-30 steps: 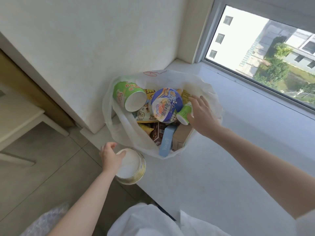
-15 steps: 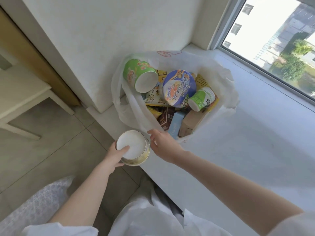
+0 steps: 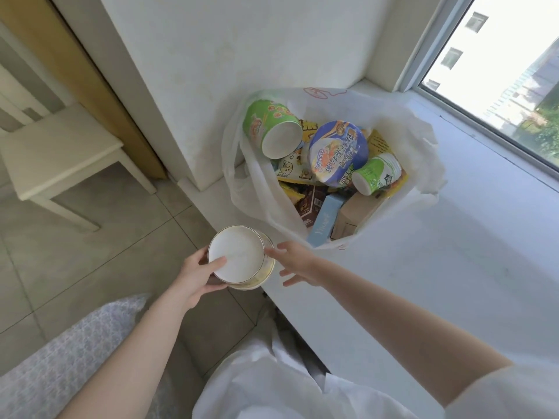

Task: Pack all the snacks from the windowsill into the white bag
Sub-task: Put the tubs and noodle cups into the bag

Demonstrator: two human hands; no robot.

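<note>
Sill (image 3: 453, 267) holds bag (image 3: 417, 128), mouth open w/ snacks; blue box (image 3: 325, 220) label blurry, maybe "Yiliogre". Left hand (image 3: 193, 275) grips cup (image 3: 239, 257), white base up, off sill edge. Right hand (image 3: 298, 263) fingers spread, touching cup.

Right hand (image 3: 298, 263) now beside cup (image 3: 240, 257)

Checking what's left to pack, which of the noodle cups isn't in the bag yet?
The yellow-rimmed cup, white base up, gripped by the left hand at the sill's edge. The green cup and blue-lidded bowl already lie inside the white bag.
</note>
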